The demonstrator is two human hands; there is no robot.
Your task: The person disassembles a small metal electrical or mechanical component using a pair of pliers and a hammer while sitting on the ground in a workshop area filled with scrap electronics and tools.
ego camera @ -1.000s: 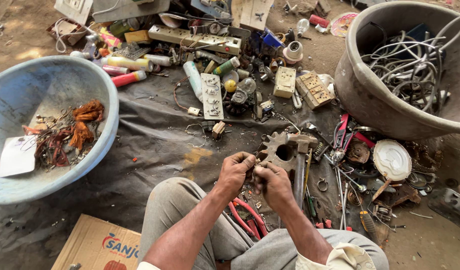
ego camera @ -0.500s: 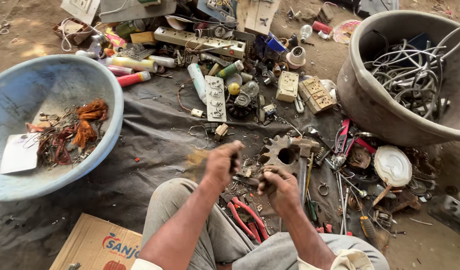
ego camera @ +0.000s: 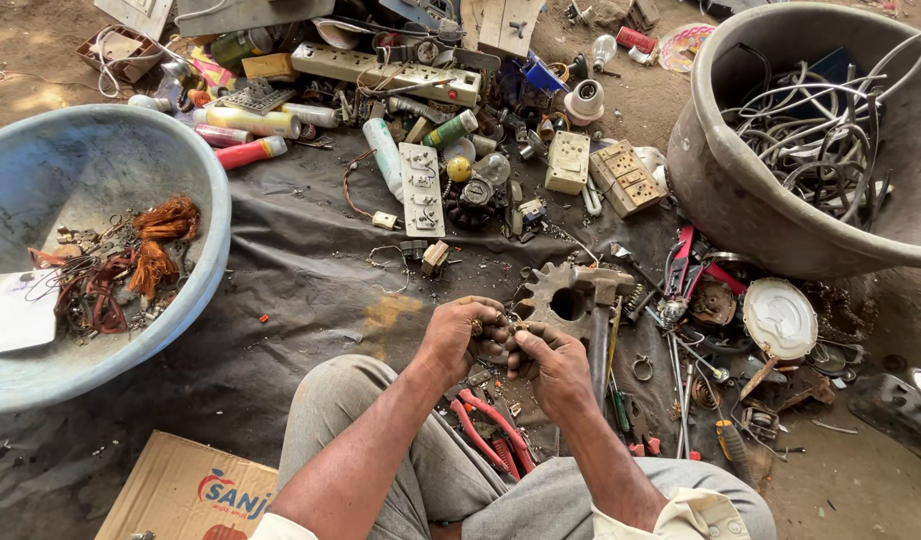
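A big dark cloth (ego camera: 280,290) lies on the dirt ground (ego camera: 40,70), and lots of old junk sits on it. The person sits on the ground with knees up. The left hand (ego camera: 458,335) and the right hand (ego camera: 550,365) are close together in the middle, just above the knees. The fingers (ego camera: 490,330) of both hands are curled in and pinch one small dark part (ego camera: 502,338) between them; it is too small to tell what it is. Just behind the hands lies one rusty gear wheel (ego camera: 552,298) and one hammer (ego camera: 600,320). One pair of red pliers (ego camera: 490,428) lies between the legs. On the left is one blue tub (ego camera: 195,180) with orange wire coils (ego camera: 160,240) and one white card (ego camera: 18,312) in it. On the right is one big grey tub (ego camera: 720,190) full of grey wires (ego camera: 815,140). One flat brown box (ego camera: 180,490) lies by the left leg. One round white lid (ego camera: 778,318) sits near the grey tub.
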